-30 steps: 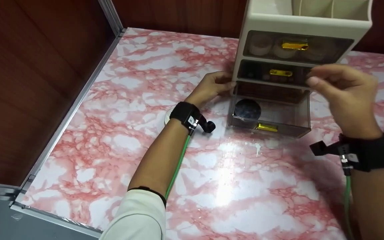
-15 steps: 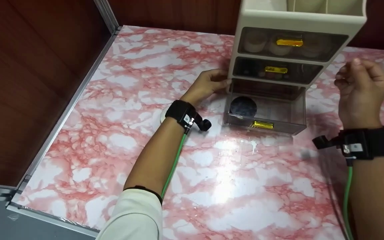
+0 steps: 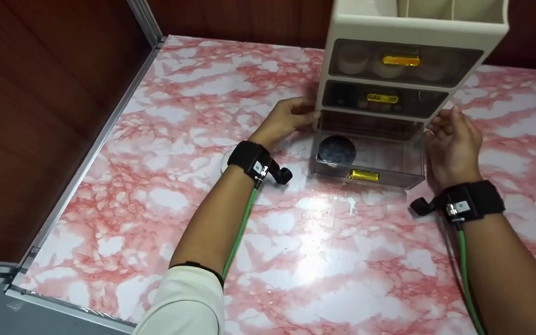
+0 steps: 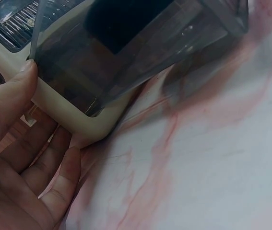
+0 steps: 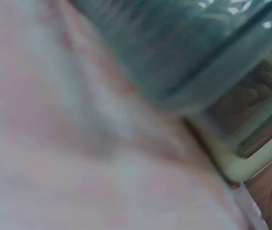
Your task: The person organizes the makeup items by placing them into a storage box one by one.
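Note:
A cream desktop drawer organizer (image 3: 321, 74) stands at the back right. Its transparent bottom drawer (image 3: 365, 176) is pulled out, with a round dark disc (image 3: 337, 150) lying at its left. My left hand (image 3: 286, 118) holds the organizer's left side: the left wrist view shows the thumb (image 4: 18, 84) on the front edge and the fingers along the side. To the right of the drawer is my right hand (image 3: 456, 144), palm up with loosely bent fingers, fingertips close by the organizer's lower right side. Little of this hand shows in the blurred right wrist view.
Two dark-fronted drawers, the top drawer (image 3: 454, 65) and the middle drawer (image 3: 421, 102), are closed; pale round items show through the top one. A white round object (image 3: 224, 162) is partly hidden behind my left wrist. A metal frame (image 3: 105, 135) edges the pink marbled table (image 3: 165, 195).
My right hand moves away from the organizer's front to the right, turns palm up, then comes back in beside the drawer. The left hand keeps its place.

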### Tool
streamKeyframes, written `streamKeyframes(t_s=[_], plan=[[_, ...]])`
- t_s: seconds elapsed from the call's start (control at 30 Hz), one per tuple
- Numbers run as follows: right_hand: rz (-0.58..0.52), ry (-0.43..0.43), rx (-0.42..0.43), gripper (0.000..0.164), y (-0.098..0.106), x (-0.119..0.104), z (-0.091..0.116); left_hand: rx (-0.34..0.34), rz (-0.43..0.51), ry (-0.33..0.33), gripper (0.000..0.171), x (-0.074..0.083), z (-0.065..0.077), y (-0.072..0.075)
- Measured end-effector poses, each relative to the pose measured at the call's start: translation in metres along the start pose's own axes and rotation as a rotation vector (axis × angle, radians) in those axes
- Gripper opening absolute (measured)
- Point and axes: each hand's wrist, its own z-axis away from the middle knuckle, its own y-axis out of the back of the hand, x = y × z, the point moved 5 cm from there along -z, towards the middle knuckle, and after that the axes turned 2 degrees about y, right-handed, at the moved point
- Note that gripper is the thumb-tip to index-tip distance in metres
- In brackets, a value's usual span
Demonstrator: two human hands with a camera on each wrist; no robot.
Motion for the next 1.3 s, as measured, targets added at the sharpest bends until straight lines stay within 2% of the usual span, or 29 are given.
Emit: streamKeyframes(t_s=[0.13, 0.3, 0.37, 0.5, 0.6, 0.83, 1.03, 1.2, 1.3], plan=[[0.022, -0.013, -0.004, 0.023, 0.000, 0.003, 0.000, 0.008, 0.024, 0.010, 0.036, 0.002, 0.002, 0.001], [0.075, -0.023, -0.061, 0.027, 0.000, 0.008, -0.002, 0.013, 0.045, 0.007, 0.036, 0.001, 0.005, 0.002], [0.097, -0.027, -0.080, 0.028, 0.001, 0.011, -0.002, 0.016, 0.030, 0.005, 0.036, 0.000, 0.006, 0.003], [0.108, -0.039, -0.107, 0.032, 0.003, 0.018, -0.002, 0.026, -0.065, -0.037, 0.034, 0.000, 0.008, 0.005], [0.124, -0.044, -0.125, 0.036, 0.003, 0.022, -0.003, 0.033, -0.086, -0.055, 0.032, 0.001, 0.010, 0.006], [0.172, -0.061, -0.140, 0.043, 0.000, 0.022, -0.007, 0.051, -0.068, -0.047, 0.031, 0.003, 0.010, 0.007], [0.185, -0.057, -0.117, 0.041, 0.005, 0.018, -0.006, 0.023, -0.141, -0.032, 0.034, 0.006, 0.008, 0.002], [0.184, -0.062, -0.112, 0.039, 0.007, 0.017, -0.005, 0.003, -0.167, -0.005, 0.031, 0.015, 0.011, 0.002], [0.180, -0.038, -0.107, 0.039, 0.006, 0.016, -0.006, -0.007, -0.198, -0.028, 0.029, 0.029, 0.013, 0.002]])
